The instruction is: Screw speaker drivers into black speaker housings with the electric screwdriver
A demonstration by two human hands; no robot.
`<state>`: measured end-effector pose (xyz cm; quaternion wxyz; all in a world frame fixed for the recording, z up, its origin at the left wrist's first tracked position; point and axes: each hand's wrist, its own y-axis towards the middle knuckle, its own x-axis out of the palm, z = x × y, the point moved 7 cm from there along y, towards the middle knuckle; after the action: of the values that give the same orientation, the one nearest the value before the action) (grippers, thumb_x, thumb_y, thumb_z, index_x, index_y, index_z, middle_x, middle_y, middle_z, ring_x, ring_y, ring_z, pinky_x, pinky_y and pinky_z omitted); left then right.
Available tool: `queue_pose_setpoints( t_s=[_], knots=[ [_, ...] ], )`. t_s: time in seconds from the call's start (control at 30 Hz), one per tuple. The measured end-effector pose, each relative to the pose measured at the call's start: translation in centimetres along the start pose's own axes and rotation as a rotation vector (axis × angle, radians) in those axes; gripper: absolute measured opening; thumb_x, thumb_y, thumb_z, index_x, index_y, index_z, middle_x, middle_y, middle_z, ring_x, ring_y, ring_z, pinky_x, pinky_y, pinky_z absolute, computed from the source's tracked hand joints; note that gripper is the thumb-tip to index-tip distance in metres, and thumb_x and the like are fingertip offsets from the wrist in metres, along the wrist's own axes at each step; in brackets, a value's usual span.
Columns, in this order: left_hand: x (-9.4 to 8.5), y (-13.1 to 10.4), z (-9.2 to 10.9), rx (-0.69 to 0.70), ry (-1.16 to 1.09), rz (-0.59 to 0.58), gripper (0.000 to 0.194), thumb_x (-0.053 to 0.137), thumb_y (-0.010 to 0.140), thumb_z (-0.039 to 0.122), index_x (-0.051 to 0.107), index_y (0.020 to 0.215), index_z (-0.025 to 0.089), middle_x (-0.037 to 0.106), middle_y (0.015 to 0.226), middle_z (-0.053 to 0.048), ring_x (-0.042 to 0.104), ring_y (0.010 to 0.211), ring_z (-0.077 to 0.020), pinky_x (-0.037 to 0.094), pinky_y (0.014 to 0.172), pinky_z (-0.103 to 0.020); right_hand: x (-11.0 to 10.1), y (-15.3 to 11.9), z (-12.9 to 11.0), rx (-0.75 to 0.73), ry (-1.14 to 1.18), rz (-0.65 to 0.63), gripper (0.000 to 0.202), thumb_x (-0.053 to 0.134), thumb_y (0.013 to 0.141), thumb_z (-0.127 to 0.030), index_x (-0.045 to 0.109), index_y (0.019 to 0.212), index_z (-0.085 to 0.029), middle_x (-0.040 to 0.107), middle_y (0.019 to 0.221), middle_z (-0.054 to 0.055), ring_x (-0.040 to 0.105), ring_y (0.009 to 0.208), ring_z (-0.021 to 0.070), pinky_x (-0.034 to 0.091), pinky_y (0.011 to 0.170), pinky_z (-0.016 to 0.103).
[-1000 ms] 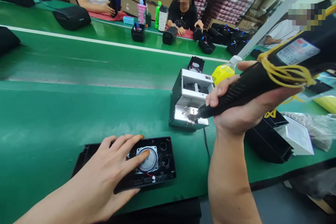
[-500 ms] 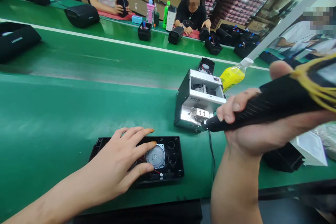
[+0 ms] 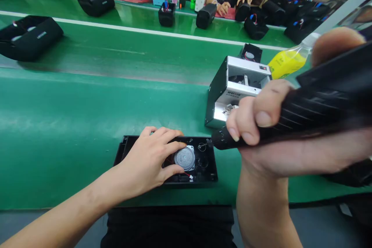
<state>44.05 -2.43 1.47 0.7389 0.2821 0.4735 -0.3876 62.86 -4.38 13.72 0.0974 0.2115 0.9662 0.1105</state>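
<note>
Right hand [image 3: 267,157] wrapped around a black screwdriver [image 3: 316,104]; left hand [image 3: 152,159] spread over a black casing [image 3: 209,175].
The left thumb and forefinger stand apart at the round speaker [image 3: 186,159] inside the flat-lying casing; the screwdriver's tip reaches over its right end.

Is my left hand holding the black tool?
No, the right hand grips the black tool, while the left hand is at the speaker.
</note>
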Motion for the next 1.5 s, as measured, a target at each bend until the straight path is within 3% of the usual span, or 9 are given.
queue_pose_setpoints(
  t_s=[0.1,0.27,0.33,0.47,0.67,0.8,0.9,1.17,1.5],
  knots=[
    [0.0,0.0,0.0,-0.004,0.018,0.004,0.04,0.078,0.092,0.048,0.068,0.127,0.031,0.064,0.146,-0.001,0.062,0.122,-0.0276,0.039,0.1,-0.049,1.5,0.1,1.7,0.037,0.253,0.034,0.084,0.023,0.085,-0.095,0.047,0.14,-0.037,0.044,0.053,-0.008,0.048,0.039,0.0181,0.041,0.038,0.031],
    [0.0,0.0,-0.3,0.0,0.032,0.002,0.041,0.077,0.092,0.05,0.069,0.127,0.03,0.064,0.146,-0.002,0.062,0.121,-0.0289,0.039,0.098,-0.049,3.3,0.0,3.5,-0.045,0.405,-0.12,0.084,0.02,0.083,-0.098,0.048,0.136,-0.038,0.05,0.054,-0.01,0.047,0.038,0.0143,0.039,0.038,0.027],
    [-0.1,0.1,-0.3,0.004,0.034,0.007,0.041,0.076,0.093,0.051,0.07,0.127,0.029,0.065,0.145,-0.003,0.063,0.12,-0.0297,0.039,0.096,-0.05,3.3,0.1,3.9,-0.066,0.393,-0.166,0.082,0.024,0.081,-0.101,0.053,0.125,-0.038,0.052,0.057,-0.008,0.051,0.042,0.0147,0.044,0.041,0.028],
    [-0.2,0.3,-0.1,0.001,0.039,-0.002,0.041,0.075,0.093,0.052,0.071,0.126,0.029,0.067,0.142,-0.004,0.064,0.118,-0.0303,0.04,0.095,-0.049,3.5,0.2,5.5,0.06,0.186,-0.319,0.085,0.025,0.071,-0.107,0.059,0.086,-0.03,0.061,0.07,0.001,0.061,0.058,0.02,0.056,0.054,0.037],
    [-0.3,0.4,0.2,-0.005,0.044,-0.007,0.041,0.076,0.092,0.052,0.071,0.126,0.029,0.066,0.141,-0.002,0.063,0.117,-0.03,0.039,0.093,-0.049,3.7,0.2,6.1,0.059,0.305,-0.223,0.071,0.031,0.085,-0.093,0.052,0.066,-0.028,0.058,0.065,0.003,0.055,0.052,0.0185,0.051,0.046,0.036],
    [-0.3,0.4,0.1,-0.011,0.034,-0.006,0.041,0.076,0.092,0.053,0.072,0.125,0.029,0.067,0.14,-0.002,0.063,0.116,-0.0294,0.039,0.093,-0.048,4.4,0.1,5.5,-0.025,0.513,-0.136,0.054,0.042,0.094,-0.081,0.067,0.095,-0.033,0.052,0.057,-0.004,0.046,0.042,0.0154,0.039,0.038,0.03],
    [-0.3,0.4,0.1,-0.022,0.023,-0.018,0.042,0.075,0.092,0.055,0.072,0.125,0.029,0.067,0.14,-0.001,0.063,0.118,-0.0291,0.039,0.094,-0.049,4.7,0.1,5.3,-0.044,0.627,-0.095,0.057,0.05,0.09,-0.084,0.069,0.113,-0.035,0.052,0.054,-0.006,0.044,0.039,0.0151,0.033,0.035,0.029],
    [-0.2,0.5,-0.2,-0.022,0.018,-0.036,0.04,0.075,0.093,0.052,0.07,0.127,0.031,0.065,0.143,-0.001,0.062,0.118,-0.0284,0.038,0.094,-0.049,5.4,-0.3,5.7,-0.011,0.678,-0.159,0.067,0.069,0.074,-0.087,0.065,0.107,-0.028,0.059,0.054,-0.008,0.045,0.036,0.0132,0.032,0.031,0.027],
    [0.1,0.4,-0.4,-0.009,0.006,-0.033,0.045,0.078,0.092,0.048,0.066,0.132,0.032,0.063,0.146,-0.001,0.061,0.118,-0.028,0.035,0.097,-0.051,6.3,-0.9,6.6,-0.062,0.729,-0.289,0.067,0.063,0.079,-0.085,0.062,0.11,-0.026,0.057,0.054,-0.009,0.043,0.033,0.0098,0.035,0.03,0.021]
  ],
)
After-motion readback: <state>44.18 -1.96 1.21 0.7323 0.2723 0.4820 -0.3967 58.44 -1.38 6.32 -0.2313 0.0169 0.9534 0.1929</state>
